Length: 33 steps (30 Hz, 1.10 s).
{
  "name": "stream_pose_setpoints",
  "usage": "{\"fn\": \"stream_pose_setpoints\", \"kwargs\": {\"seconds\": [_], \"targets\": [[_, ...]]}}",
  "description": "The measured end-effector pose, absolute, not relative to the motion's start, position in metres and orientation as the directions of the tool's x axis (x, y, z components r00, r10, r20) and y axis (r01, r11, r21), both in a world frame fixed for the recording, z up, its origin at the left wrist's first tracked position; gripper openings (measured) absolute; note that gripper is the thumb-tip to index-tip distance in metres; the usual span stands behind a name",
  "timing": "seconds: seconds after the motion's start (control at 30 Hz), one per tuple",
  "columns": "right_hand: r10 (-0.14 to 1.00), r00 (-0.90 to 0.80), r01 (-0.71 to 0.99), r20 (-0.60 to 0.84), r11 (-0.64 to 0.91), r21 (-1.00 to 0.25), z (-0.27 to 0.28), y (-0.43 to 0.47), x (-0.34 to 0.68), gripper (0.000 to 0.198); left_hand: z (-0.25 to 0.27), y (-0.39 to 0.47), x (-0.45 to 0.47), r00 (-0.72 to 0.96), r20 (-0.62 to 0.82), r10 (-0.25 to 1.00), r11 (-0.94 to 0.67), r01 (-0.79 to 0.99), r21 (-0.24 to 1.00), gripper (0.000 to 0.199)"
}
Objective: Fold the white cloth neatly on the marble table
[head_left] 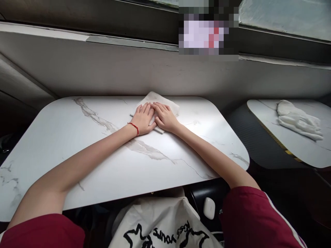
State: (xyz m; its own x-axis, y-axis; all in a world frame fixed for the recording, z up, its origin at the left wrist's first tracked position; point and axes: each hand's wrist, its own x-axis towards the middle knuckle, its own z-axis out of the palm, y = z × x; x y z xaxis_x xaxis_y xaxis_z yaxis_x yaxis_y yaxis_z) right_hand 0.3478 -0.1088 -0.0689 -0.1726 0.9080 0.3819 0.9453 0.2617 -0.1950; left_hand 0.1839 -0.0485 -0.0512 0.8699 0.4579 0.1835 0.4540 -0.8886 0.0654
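This looks like a public seating area, perhaps a café or canteen, though which kind cannot be told for sure. A rounded, white marble-patterned worktop [141, 168] stands against a pale, plain wall [116, 69] at 12 o'clock. At 3 o'clock a second worktop [311, 151] of matching pattern stands apart from it, with a dark ribbed surface [254, 144] between the two. A window [287, 17] in a dark frame [279, 41] lies toward 2 o'clock.
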Motion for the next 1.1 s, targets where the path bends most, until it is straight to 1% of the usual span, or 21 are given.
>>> {"fn": "stream_pose_setpoints", "kwargs": {"seconds": [0.07, 0.13, 0.2, 0.27, 0.37, 0.43, 0.5, 0.57, 0.63, 0.77, 0.87, 1.0, 1.1], "targets": [[0.904, -0.188, 0.943, 0.385, 0.276, -0.187, -0.067, -0.137, 0.35, 0.061, -0.051, -0.073, 0.187, 0.879, 0.16, 0.449, -0.893, 0.445, 0.059, 0.073], [0.895, -0.202, 0.941, 0.398, 0.29, -0.174, -0.064, -0.174, 0.352, 0.06, -0.052, -0.103, 0.186, 0.902, 0.129, 0.411, -0.912, 0.407, 0.058, 0.074], [0.889, -0.194, 0.948, 0.414, 0.279, -0.154, -0.062, -0.217, 0.352, 0.063, -0.054, -0.134, 0.183, 0.941, 0.109, 0.321, -0.947, 0.316, 0.062, 0.075], [0.896, -0.177, 0.954, 0.407, 0.258, -0.155, -0.059, -0.26, 0.35, 0.07, -0.054, -0.16, 0.178, 0.97, 0.126, 0.206, -0.978, 0.198, 0.071, 0.076], [0.908, -0.138, 0.959, 0.395, 0.222, -0.175, -0.056, -0.307, 0.344, 0.073, -0.054, -0.18, 0.17, 0.985, 0.166, 0.052, -0.996, 0.038, 0.087, 0.078], [0.913, -0.1, 0.968, 0.395, 0.181, -0.173, -0.056, -0.321, 0.34, 0.072, -0.053, -0.182, 0.166, 0.985, 0.174, -0.007, -0.995, -0.024, 0.096, 0.078], [0.915, -0.094, 0.974, 0.392, 0.166, -0.153, -0.057, -0.319, 0.338, 0.073, -0.052, -0.178, 0.162, 0.985, 0.168, -0.024, -0.994, -0.042, 0.101, 0.078], [0.913, -0.144, 0.971, 0.381, 0.205, -0.124, -0.059, -0.304, 0.338, 0.075, -0.052, -0.17, 0.157, 0.987, 0.158, 0.008, -0.995, -0.007, 0.1, 0.077], [0.899, -0.232, 0.951, 0.371, 0.289, -0.106, -0.06, -0.279, 0.338, 0.074, -0.053, -0.158, 0.15, 0.986, 0.147, 0.079, -0.993, 0.064, 0.098, 0.076], [0.849, -0.396, 0.88, 0.349, 0.46, -0.119, -0.062, -0.212, 0.336, 0.066, -0.054, -0.121, 0.127, 0.962, 0.14, 0.233, -0.97, 0.221, 0.097, 0.076], [0.81, -0.488, 0.826, 0.323, 0.549, -0.128, -0.063, -0.153, 0.328, 0.062, -0.053, -0.084, 0.108, 0.926, 0.173, 0.334, -0.942, 0.321, 0.101, 0.073], [0.772, -0.544, 0.788, 0.328, 0.604, -0.115, -0.061, -0.075, 0.31, 0.06, -0.049, -0.03, 0.087, 0.874, 0.19, 0.447, -0.894, 0.44, 0.08, 0.07], [0.782, -0.531, 0.806, 0.328, 0.585, -0.09, -0.058, -0.034, 0.296, 0.059, -0.046, 0.002, 0.078, 0.852, 0.183, 0.49, -0.872, 0.484, 0.078, 0.065]]}}
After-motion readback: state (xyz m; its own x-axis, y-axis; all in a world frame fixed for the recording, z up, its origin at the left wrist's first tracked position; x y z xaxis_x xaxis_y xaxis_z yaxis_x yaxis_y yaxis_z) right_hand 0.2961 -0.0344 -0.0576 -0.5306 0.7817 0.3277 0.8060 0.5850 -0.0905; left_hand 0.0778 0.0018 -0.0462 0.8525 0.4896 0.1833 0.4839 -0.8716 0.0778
